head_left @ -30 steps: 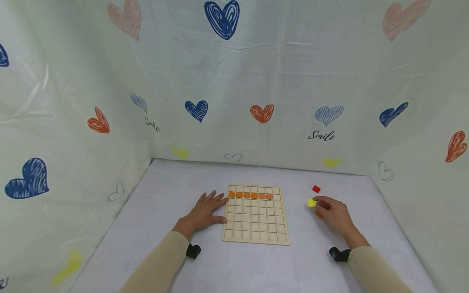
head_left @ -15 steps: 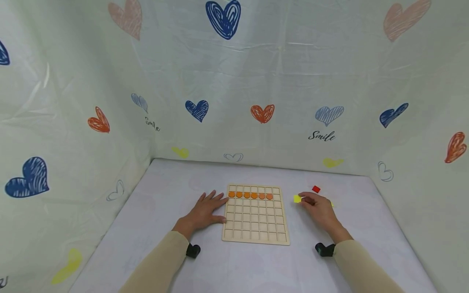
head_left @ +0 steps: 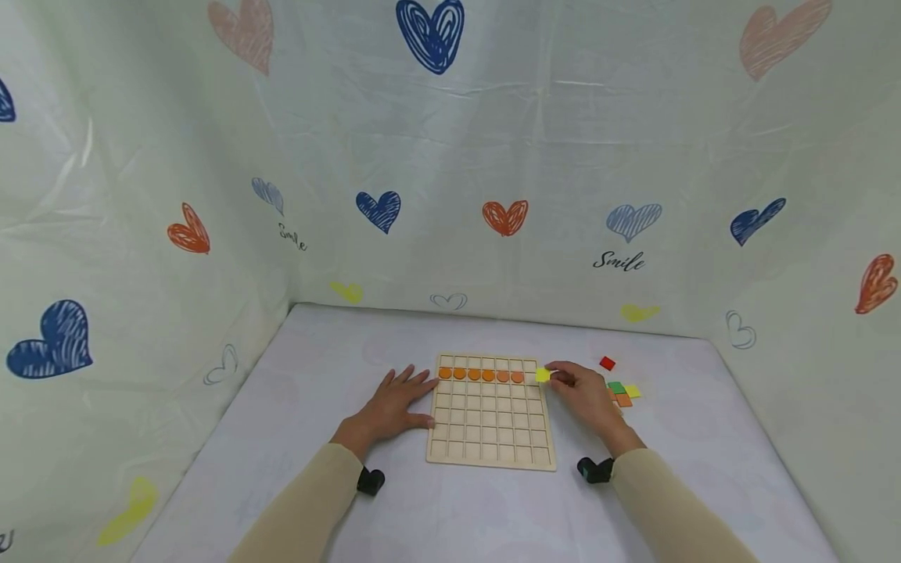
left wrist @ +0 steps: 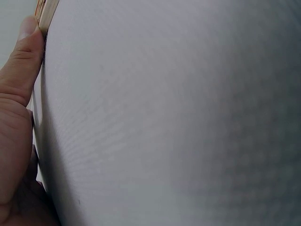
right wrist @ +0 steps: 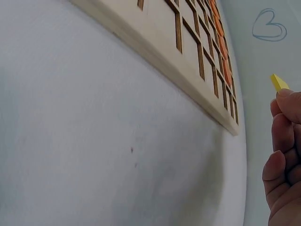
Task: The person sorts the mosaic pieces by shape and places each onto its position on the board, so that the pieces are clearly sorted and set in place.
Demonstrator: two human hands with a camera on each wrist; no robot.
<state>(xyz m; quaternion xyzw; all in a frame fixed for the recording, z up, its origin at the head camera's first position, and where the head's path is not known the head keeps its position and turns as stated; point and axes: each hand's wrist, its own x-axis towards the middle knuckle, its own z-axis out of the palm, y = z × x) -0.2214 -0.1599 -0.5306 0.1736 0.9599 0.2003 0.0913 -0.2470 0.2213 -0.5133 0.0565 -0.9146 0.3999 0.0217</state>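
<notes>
A light wooden grid board (head_left: 489, 428) lies on the table, with a row of several orange round pieces (head_left: 489, 375) in its second row from the top. My left hand (head_left: 389, 410) rests with spread fingers at the board's left edge; in the left wrist view its thumb (left wrist: 26, 52) touches that edge. My right hand (head_left: 586, 397) pinches a yellow square tile (head_left: 543, 375) between thumb and fingers. The tile is over the right edge of the board, level with the orange row. In the right wrist view the yellow tile (right wrist: 279, 82) sticks out beyond the thumb.
Right of the right hand lies a small group of tiles: a green tile (head_left: 616, 387), a yellow tile (head_left: 633, 391) and orange tiles (head_left: 623, 400), partly hidden by the hand. A red tile (head_left: 608, 363) lies farther back. A heart-printed curtain (head_left: 450, 258) surrounds the white table (head_left: 464, 516).
My right hand has carried the yellow tile leftward from beside the loose tiles to the board's right edge, uncovering the green, yellow and orange tiles. The left hand has stayed in place.
</notes>
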